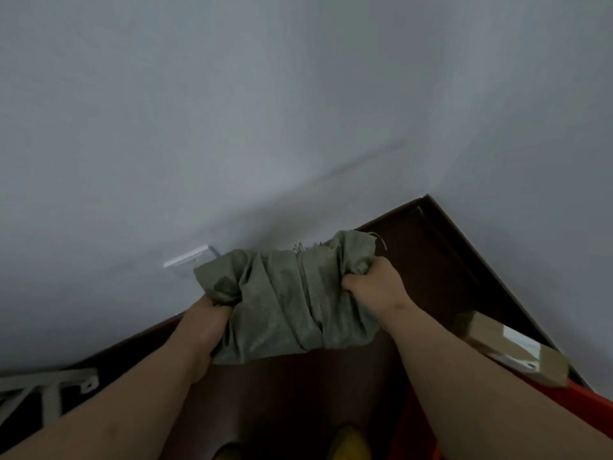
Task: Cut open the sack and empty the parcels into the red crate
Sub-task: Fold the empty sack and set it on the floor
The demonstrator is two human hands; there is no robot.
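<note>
Both hands are holding up a green-grey woven sack [292, 300] in front of a pale wall [232, 111]. The left hand [207, 313] is gripping the sack's bunched left corner with its fingers curled into the cloth; the right hand [373, 283] is clutching the right corner the same way. Frayed threads are sticking out along the sack's top edge. Lower right, the red crate [590, 406] is showing part of its rim, with a brown cardboard parcel [510, 350] lying against it; the parcel's white label is too blurred to read. A white wall plate [187, 257] is sitting just behind the sack.
</note>
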